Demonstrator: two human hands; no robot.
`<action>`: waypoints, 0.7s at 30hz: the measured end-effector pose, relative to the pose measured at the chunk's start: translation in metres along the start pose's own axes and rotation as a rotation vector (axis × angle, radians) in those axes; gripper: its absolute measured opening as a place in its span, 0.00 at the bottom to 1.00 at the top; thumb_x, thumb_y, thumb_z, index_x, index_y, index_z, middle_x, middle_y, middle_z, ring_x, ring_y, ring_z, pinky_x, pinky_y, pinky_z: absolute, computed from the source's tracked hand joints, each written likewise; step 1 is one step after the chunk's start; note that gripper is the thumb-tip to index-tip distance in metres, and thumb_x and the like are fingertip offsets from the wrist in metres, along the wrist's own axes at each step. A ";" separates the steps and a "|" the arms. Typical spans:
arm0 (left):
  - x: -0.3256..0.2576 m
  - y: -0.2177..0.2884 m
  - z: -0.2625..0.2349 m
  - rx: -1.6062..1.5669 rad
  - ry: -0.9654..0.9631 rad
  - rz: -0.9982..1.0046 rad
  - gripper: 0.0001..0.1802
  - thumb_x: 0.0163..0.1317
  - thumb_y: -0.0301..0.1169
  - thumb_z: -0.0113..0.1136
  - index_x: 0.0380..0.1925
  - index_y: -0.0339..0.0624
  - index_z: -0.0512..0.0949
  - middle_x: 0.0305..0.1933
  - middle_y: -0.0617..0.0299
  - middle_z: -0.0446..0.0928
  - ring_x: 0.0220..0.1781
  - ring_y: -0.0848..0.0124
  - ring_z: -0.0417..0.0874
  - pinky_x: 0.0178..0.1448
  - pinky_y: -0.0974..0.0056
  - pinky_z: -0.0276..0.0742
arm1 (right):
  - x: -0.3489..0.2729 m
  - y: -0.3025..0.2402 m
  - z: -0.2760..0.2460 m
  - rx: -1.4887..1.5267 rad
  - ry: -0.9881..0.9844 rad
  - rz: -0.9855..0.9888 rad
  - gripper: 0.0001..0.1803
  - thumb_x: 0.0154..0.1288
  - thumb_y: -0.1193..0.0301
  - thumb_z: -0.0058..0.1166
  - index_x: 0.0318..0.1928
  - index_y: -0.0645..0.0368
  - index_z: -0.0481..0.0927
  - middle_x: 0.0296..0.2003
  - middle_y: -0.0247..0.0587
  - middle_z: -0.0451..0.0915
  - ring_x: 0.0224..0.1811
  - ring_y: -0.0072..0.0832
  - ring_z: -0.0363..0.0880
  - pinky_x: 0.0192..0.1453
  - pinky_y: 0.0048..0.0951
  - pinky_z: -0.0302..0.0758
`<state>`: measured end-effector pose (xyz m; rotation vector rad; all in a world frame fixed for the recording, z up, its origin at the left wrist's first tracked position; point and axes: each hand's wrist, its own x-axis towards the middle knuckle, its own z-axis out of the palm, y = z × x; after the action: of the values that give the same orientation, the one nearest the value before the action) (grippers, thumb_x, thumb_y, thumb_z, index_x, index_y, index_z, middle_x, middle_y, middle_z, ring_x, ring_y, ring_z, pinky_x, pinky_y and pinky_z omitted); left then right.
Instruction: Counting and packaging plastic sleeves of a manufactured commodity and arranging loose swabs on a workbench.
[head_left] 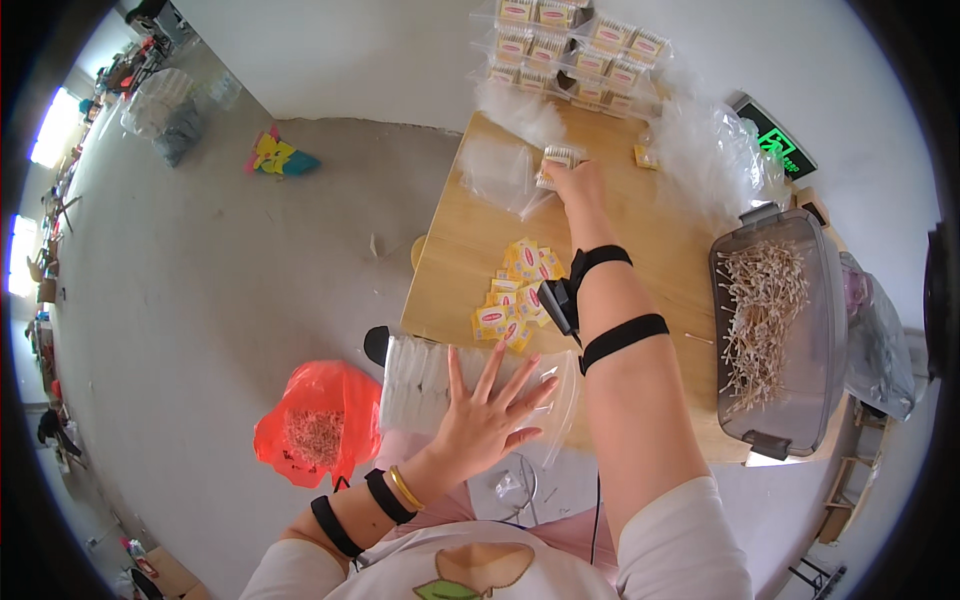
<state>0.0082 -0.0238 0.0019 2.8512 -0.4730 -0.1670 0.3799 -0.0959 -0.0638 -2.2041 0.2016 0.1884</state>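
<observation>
My left hand (488, 412) lies palm down with fingers spread on a stack of clear plastic bags (412, 388) at the table's near edge. Stretched to the far part of the table, my right hand (582, 186) grips a small pack of cotton swabs (556, 158) with a yellowish label. Right beside that pack lies a loose clear plastic bag (497, 178); whether they touch, I cannot tell. Between my two hands, several yellow-and-white printed cards (520, 290) are scattered in a loose pile.
Bagged swab packs (560, 55) are stacked at the table's far end, beside crumpled clear film (705, 150). A grey bin (832, 340) at the right holds loose cotton swabs (765, 315). On the floor at left stands a red plastic bag (350, 390) with small sticks inside.
</observation>
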 end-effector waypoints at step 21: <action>0.000 0.002 0.006 0.138 0.103 0.019 0.35 0.71 0.61 0.44 0.76 0.69 0.58 0.82 0.64 0.51 0.83 0.48 0.46 0.71 0.15 0.38 | -0.321 0.183 -0.190 -0.680 0.237 -0.330 0.27 0.58 0.64 0.66 0.54 0.57 0.69 0.49 0.49 0.76 0.55 0.47 0.75 0.54 0.47 0.71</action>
<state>0.0067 -0.0275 -0.0034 2.9698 -0.5085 0.0171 0.0400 -0.3317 -0.0267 -2.8933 -0.1216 -0.2251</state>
